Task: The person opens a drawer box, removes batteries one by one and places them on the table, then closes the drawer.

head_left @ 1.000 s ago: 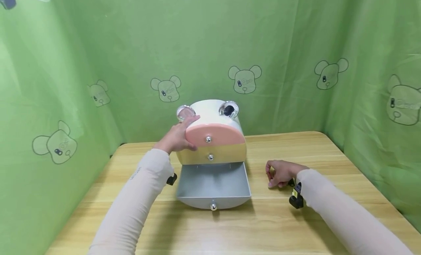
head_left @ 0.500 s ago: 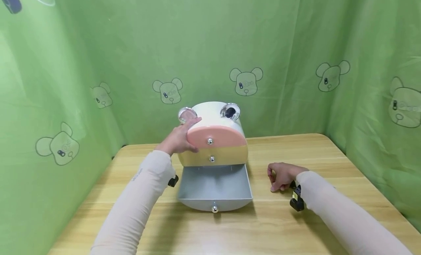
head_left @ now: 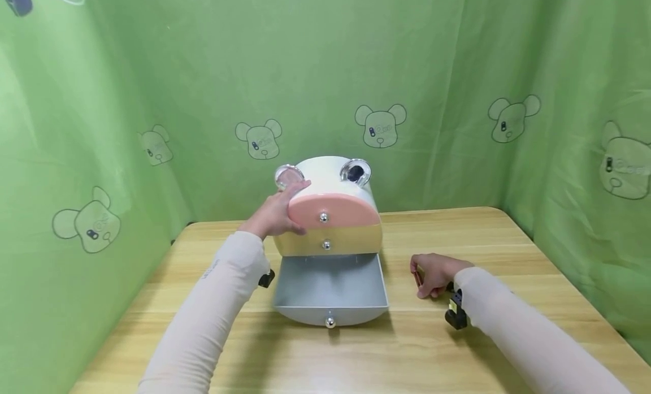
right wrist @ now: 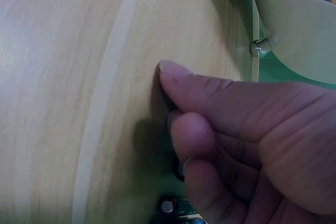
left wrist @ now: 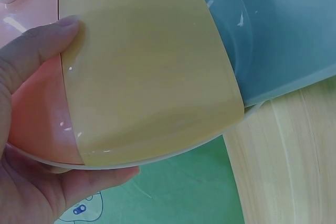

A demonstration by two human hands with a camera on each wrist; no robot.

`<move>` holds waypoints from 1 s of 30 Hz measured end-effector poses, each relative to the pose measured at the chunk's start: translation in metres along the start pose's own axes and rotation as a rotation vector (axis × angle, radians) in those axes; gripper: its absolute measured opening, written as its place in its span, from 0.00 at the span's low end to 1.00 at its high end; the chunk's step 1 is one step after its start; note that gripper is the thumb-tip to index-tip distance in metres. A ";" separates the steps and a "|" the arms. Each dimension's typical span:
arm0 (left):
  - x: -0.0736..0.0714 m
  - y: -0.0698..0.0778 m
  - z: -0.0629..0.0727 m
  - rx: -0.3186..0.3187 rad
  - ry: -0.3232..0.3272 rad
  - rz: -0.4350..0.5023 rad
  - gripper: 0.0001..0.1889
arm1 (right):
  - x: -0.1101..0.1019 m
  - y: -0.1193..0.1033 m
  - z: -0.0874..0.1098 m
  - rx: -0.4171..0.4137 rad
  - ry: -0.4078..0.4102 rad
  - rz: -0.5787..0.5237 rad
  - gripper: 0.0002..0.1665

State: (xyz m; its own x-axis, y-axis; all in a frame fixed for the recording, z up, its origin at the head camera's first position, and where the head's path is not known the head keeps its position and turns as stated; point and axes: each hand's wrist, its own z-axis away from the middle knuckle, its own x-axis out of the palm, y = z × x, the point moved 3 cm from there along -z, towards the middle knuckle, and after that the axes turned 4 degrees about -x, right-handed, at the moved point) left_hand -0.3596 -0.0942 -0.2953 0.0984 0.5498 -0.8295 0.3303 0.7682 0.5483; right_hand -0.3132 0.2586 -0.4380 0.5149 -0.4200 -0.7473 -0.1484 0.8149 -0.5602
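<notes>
A frog-like drawer box [head_left: 322, 176] with a white top stands mid-table. Its pink upper drawer [head_left: 351, 210] and yellow middle drawer [head_left: 356, 238] are closed. The grey-blue bottom drawer [head_left: 330, 284] is pulled out and looks empty inside. My left hand [head_left: 274, 214] grips the box's left side, thumb [left wrist: 44, 40] on the drawer fronts and fingers behind the rim. To the right of the box, my right hand [head_left: 438, 274] pinches a small reddish item [head_left: 418, 277] low over the table. The right wrist view shows a dark part with a silver stud [right wrist: 167, 206] below the fingers; its kind is unclear.
The wooden table [head_left: 315, 360] lies under both arms. A green curtain [head_left: 315, 60] with bear drawings surrounds it on the back and sides. The open drawer and its silver knob [head_left: 330, 322] jut out toward me between the arms.
The right hand has shifted very slightly toward me, staying near the same spot on the table. The left hand and drawer box hold their places.
</notes>
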 end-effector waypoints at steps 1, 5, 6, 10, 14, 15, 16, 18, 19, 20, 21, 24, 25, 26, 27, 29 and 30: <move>0.000 0.000 0.000 0.001 -0.003 0.001 0.64 | 0.001 0.000 0.000 0.002 0.000 0.005 0.28; -0.001 0.002 0.001 0.004 -0.010 0.005 0.64 | 0.001 0.000 0.002 0.001 0.004 0.004 0.29; -0.001 0.002 0.001 0.002 -0.010 0.008 0.64 | 0.000 -0.001 0.002 -0.003 0.006 0.002 0.29; -0.003 0.003 0.001 -0.006 -0.004 0.018 0.64 | -0.001 -0.002 0.002 -0.023 0.022 0.005 0.29; -0.002 0.002 0.002 -0.011 -0.005 0.022 0.63 | 0.000 -0.001 0.003 -0.036 0.057 0.020 0.26; -0.001 0.002 0.002 -0.011 -0.008 0.023 0.63 | 0.000 0.000 0.003 -0.044 0.069 0.026 0.25; -0.001 0.001 0.002 -0.011 -0.011 0.023 0.64 | 0.000 0.000 0.004 -0.047 0.083 0.026 0.24; -0.001 0.001 0.002 -0.010 -0.011 0.026 0.64 | 0.000 0.001 0.005 -0.063 0.102 0.022 0.23; 0.000 0.000 0.002 -0.009 -0.012 0.028 0.64 | 0.000 0.001 0.005 -0.068 0.111 0.024 0.22; 0.000 0.000 0.002 -0.007 -0.011 0.028 0.64 | 0.001 0.001 0.006 -0.067 0.117 0.026 0.22; 0.000 0.000 0.002 -0.007 -0.009 0.030 0.64 | 0.001 0.001 0.007 -0.072 0.121 0.028 0.21; 0.000 0.000 0.002 -0.008 -0.009 0.033 0.63 | 0.003 -0.001 0.011 -0.073 0.120 0.011 0.17; 0.000 0.000 0.002 -0.006 -0.009 0.033 0.63 | 0.004 -0.002 0.012 -0.081 0.121 0.012 0.16; 0.000 0.000 0.002 -0.007 -0.009 0.033 0.63 | 0.004 -0.003 0.014 -0.087 0.121 0.009 0.15; 0.000 0.000 0.002 -0.008 -0.009 0.033 0.63 | 0.005 -0.005 0.015 -0.098 0.122 0.002 0.14; 0.000 0.000 0.001 -0.007 -0.008 0.031 0.63 | 0.005 -0.007 0.017 -0.118 0.123 0.000 0.12; -0.001 0.000 0.001 -0.005 -0.006 0.028 0.63 | 0.005 -0.008 0.018 -0.135 0.124 0.002 0.12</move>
State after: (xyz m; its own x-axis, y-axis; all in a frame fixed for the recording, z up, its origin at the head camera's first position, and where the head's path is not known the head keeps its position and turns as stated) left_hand -0.3587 -0.0948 -0.2949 0.1136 0.5693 -0.8142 0.3230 0.7539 0.5722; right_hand -0.2941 0.2576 -0.4310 0.4075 -0.4715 -0.7820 -0.2653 0.7583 -0.5955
